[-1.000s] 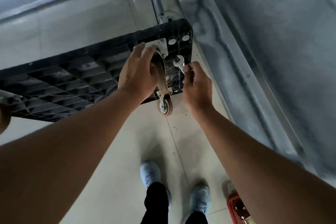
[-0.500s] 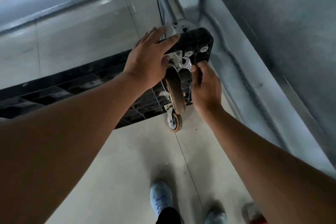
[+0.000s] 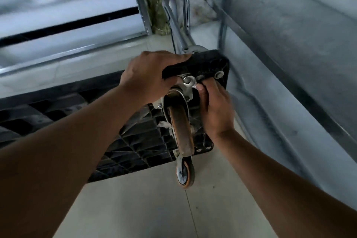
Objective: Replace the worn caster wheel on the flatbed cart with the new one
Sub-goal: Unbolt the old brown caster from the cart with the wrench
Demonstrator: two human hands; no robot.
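The black flatbed cart stands tipped on its side on the floor, with its ribbed bottom facing us. The left hand curls over the cart's top edge and grips it. Just below, the orange caster wheel sticks out from its metal plate. A silver wrench sits on a nut there. The right hand curls round the wrench and holds it.

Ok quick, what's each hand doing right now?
Left hand: grips the cart edge.
Right hand: holds a wrench at the caster mount.
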